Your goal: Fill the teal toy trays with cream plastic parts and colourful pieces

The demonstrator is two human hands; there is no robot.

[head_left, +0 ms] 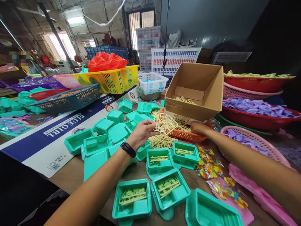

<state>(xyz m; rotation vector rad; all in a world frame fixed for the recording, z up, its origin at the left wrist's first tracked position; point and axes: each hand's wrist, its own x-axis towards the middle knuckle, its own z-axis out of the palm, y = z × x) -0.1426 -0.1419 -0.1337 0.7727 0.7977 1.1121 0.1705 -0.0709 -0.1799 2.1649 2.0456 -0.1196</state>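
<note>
My left hand [141,134], with a black wristband, holds a cream plastic parts frame [165,123] by its edge above the table. My right hand [197,127] reaches into the orange basket [188,136] of cream frames, under the tilted cardboard box [197,89]; its fingers are partly hidden. More loose cream frames [161,142] lie just below my left hand. Open teal plastic cases [159,158] with cream pieces inside sit in front of me, and another filled teal case [132,198] lies nearer.
Empty teal cases [97,144] crowd the left. Packets of coloured small parts [208,163] and pink trays [242,177] lie to the right. Red bowls of purple parts [258,110], yellow [113,80], blue [68,100] and white baskets [151,83] ring the table's far side.
</note>
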